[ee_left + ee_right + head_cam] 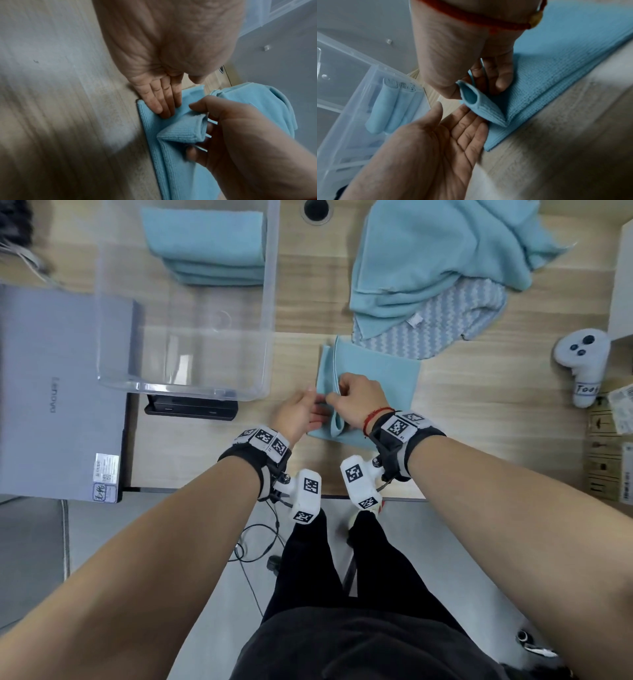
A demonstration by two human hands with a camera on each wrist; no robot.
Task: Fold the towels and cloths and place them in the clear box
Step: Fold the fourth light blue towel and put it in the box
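Note:
A half-folded blue cloth [380, 374] lies on the wooden table right of the clear box [270, 302]. My right hand [335, 398] pinches a raised fold at the blue cloth's [181, 134] left edge, thumb over curled fingers [501, 81]. With its fingers [159, 104] straight, my left hand [313, 400] presses the near left corner flat. In the right wrist view the left hand [453, 129] shows an open palm, touching the cloth [556, 67]. Folded blue towels [205, 244] sit stacked at the box's far end. An unfolded blue towel [438, 258] and a zigzag-patterned cloth [445, 320] are heaped at the back right.
A closed grey laptop [51, 392] lies left of the box, with a black device [191, 407] at the box's near edge. A white controller [582, 361] and cardboard boxes [606, 460] stand at the right. The table's front edge runs just behind my wrists.

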